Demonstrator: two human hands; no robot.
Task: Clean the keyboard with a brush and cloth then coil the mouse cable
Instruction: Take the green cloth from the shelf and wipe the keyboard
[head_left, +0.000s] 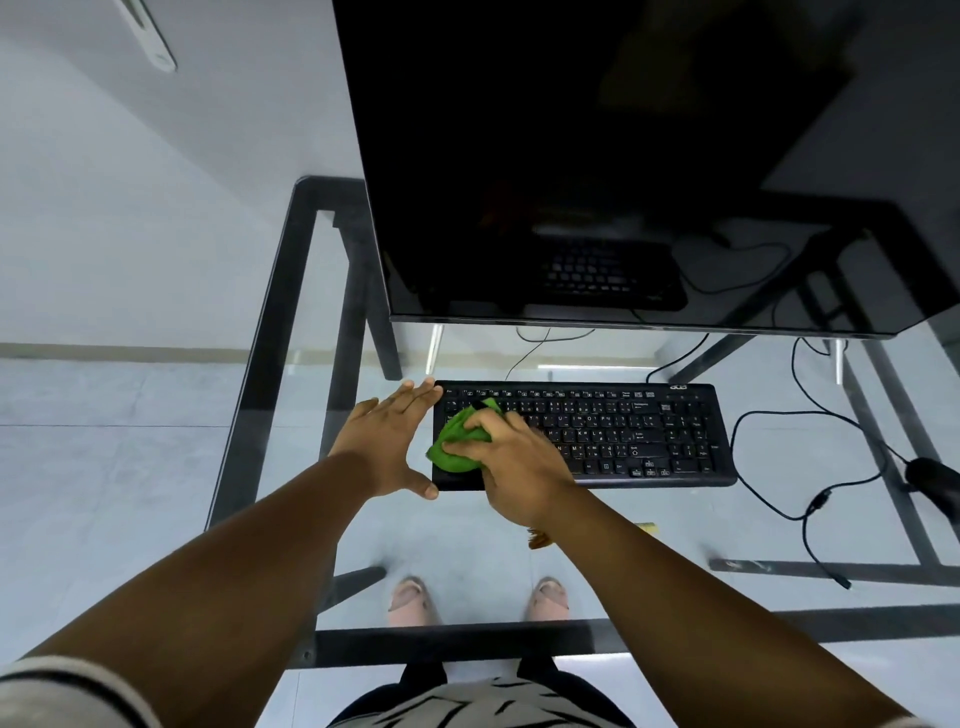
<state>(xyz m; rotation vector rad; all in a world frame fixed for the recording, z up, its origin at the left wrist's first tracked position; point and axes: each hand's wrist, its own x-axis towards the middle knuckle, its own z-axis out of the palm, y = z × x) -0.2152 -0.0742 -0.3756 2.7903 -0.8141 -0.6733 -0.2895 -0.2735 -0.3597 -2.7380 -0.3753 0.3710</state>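
A black keyboard (623, 431) lies on the glass desk in front of the monitor. My right hand (511, 467) is shut on a bunched green cloth (454, 441) and presses it onto the keyboard's left end. My left hand (387, 436) lies flat and open against the keyboard's left edge, fingers pointing away from me. A black mouse (932, 480) sits at the far right, and its black cable (810, 467) runs in loose loops across the glass. Part of a brush (540, 538) with brown bristles shows under my right wrist.
A large dark monitor (623, 156) stands just behind the keyboard. The glass desk (291, 322) has a black frame and legs. More cables trail behind the keyboard. My feet show through the glass below.
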